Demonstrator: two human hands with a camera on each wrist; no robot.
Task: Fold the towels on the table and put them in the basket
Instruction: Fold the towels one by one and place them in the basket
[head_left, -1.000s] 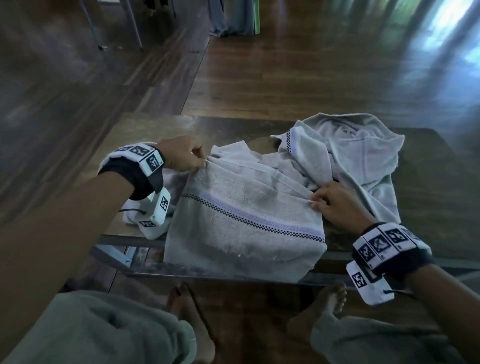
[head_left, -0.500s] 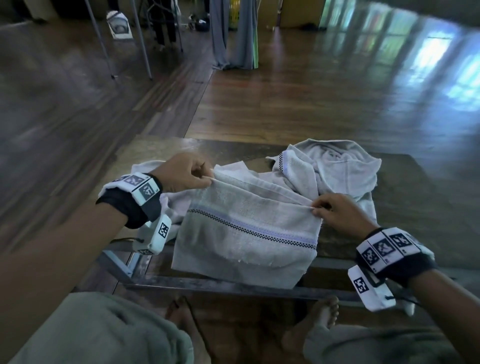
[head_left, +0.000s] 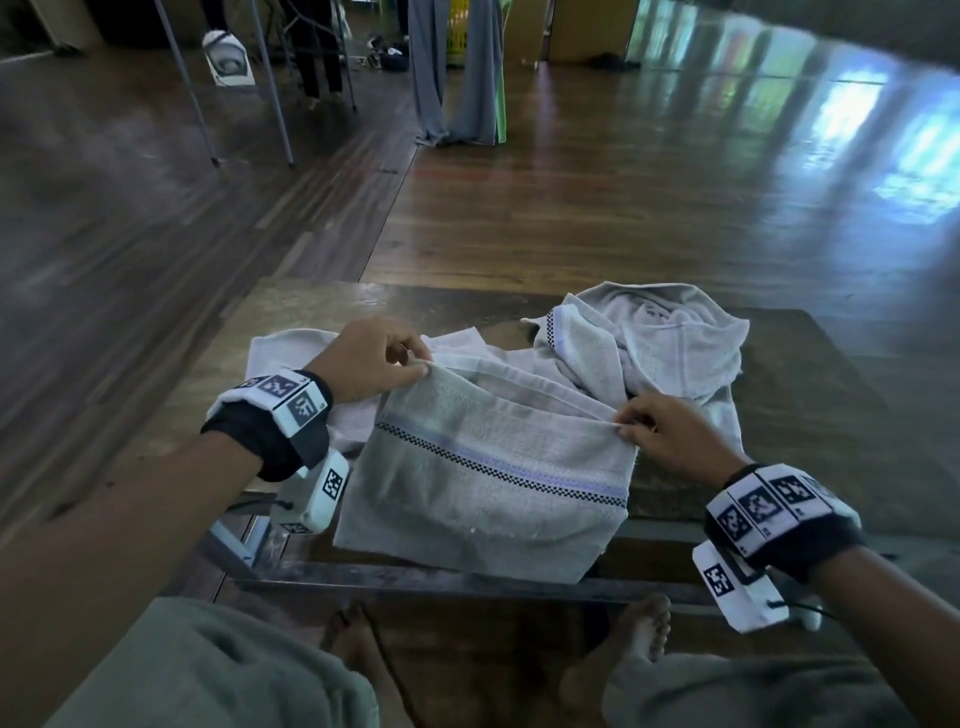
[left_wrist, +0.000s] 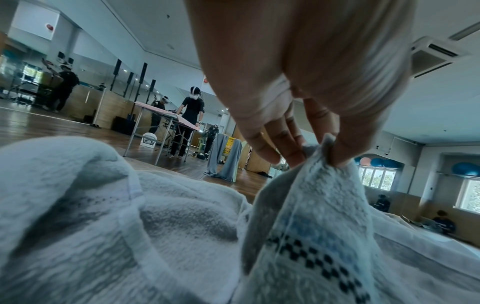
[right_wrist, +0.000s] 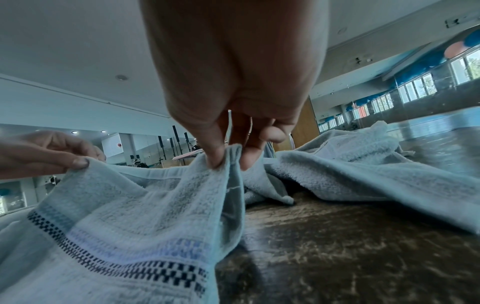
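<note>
A pale grey towel (head_left: 488, 478) with a checked black and lilac stripe hangs over the near edge of the dark table (head_left: 810, 415). My left hand (head_left: 379, 358) pinches its upper left corner between thumb and fingers; the same pinch shows in the left wrist view on the towel (left_wrist: 319, 205) under my left hand (left_wrist: 311, 156). My right hand (head_left: 654, 431) pinches the upper right corner, seen close on the towel (right_wrist: 145, 216) in my right hand (right_wrist: 228, 158). A second crumpled towel (head_left: 670, 338) lies on the table behind. No basket shows near the table.
More grey cloth (head_left: 291, 348) lies under my left wrist. Beyond the table is wooden floor (head_left: 623, 208). Far off stand a folding table's legs (head_left: 270, 88), a draped grey cloth over a yellow crate (head_left: 457, 67), and people (left_wrist: 189, 121) at another table.
Both hands have lifted the towel's top edge off the table and drawn it taut between them. The head view has tilted up, showing more of the room.
</note>
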